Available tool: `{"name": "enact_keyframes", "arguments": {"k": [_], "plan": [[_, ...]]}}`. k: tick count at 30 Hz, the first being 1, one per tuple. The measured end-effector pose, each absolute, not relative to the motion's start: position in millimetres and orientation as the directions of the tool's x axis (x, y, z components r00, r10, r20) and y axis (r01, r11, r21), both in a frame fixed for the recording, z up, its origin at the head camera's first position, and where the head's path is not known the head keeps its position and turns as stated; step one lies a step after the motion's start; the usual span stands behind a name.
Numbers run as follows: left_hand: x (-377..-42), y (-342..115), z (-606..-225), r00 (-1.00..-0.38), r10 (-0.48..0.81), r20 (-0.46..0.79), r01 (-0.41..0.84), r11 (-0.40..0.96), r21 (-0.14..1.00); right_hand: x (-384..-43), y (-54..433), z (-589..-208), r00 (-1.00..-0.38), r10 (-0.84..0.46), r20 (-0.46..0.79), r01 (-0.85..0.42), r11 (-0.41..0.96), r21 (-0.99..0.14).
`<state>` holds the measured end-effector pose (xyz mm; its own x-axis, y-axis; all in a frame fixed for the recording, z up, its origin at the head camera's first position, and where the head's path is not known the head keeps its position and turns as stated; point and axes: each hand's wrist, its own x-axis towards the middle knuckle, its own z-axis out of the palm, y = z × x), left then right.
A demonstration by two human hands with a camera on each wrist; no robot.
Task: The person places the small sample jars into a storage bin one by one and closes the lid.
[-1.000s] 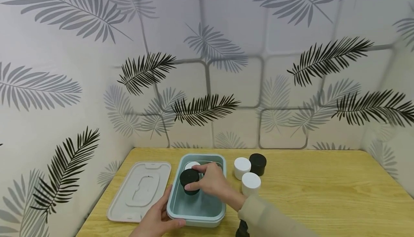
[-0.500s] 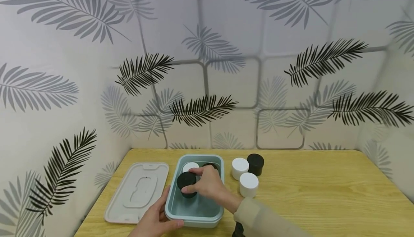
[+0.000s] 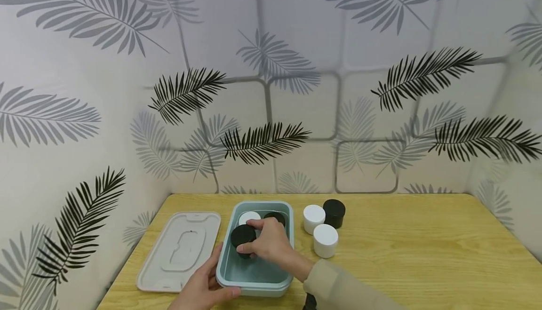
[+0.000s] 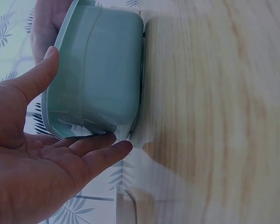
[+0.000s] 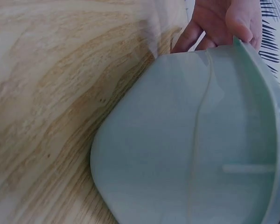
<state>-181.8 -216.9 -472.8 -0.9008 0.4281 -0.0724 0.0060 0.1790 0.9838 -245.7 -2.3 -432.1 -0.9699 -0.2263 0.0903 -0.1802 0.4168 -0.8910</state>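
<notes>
Jar (image 3: 243, 235) pinched within a tub (image 3: 254, 285)

The black jar is held inside the pale blue-green tub, near its left wall, by the right hand (image 3: 273, 243); the jar's side is pinched between thumb and fingers. Whether its base is rested on the tub's floor cannot be told. The tub's near-left corner is touched by the left hand (image 3: 202, 285), which is spread, its thumb set against the near wall and its fingers laid along the left one. At the tub's far end a white jar (image 3: 249, 217) and a second black jar (image 3: 275, 217) are seen. To the right of the tub, two more white jars (image 3: 325, 241) and a third black jar (image 3: 334, 213) are grouped; to its left, a pale lid (image 3: 182, 253) is laid flat.

Handling: the held jar is judged light, stiff and hard to break, probably of plastic; its smooth wall may be slightly slippery. It is best grasped by the side, just below the top. The tub is likewise judged light and apt to slide, and is best steadied at a corner.

Markings: no brand, label or legible writing is found; only an outlined panel is shown on the lid.
</notes>
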Motion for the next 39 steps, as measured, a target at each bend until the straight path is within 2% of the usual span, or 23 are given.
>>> {"name": "enact_keyframes", "arguments": {"k": [4, 7, 28, 39], "plan": [[-182.6, -217.4, -472.6, -0.899, 0.432, -0.074, 0.005, 0.180, 0.984, -240.9, -4.8, -431.7, -0.966, -0.257, 0.035, -0.112, 0.290, -0.950], [-180.7, -215.0, -469.4, -0.906, 0.413, -0.090, -0.028, 0.154, 0.988, -239.2, -5.6, -432.4, -0.969, -0.246, 0.029, -0.095, 0.261, -0.961], [-180.2, -215.6, -469.5, -0.916, 0.390, -0.088, -0.016, 0.185, 0.983, -239.9, -5.0, -439.3, -0.968, -0.249, -0.033, -0.035, 0.264, -0.964], [-177.2, -210.5, -464.3, -0.921, 0.371, -0.119, -0.053, 0.184, 0.981, -241.5, -4.7, -439.9, -0.972, -0.231, -0.050, -0.026, 0.314, -0.949]]}}
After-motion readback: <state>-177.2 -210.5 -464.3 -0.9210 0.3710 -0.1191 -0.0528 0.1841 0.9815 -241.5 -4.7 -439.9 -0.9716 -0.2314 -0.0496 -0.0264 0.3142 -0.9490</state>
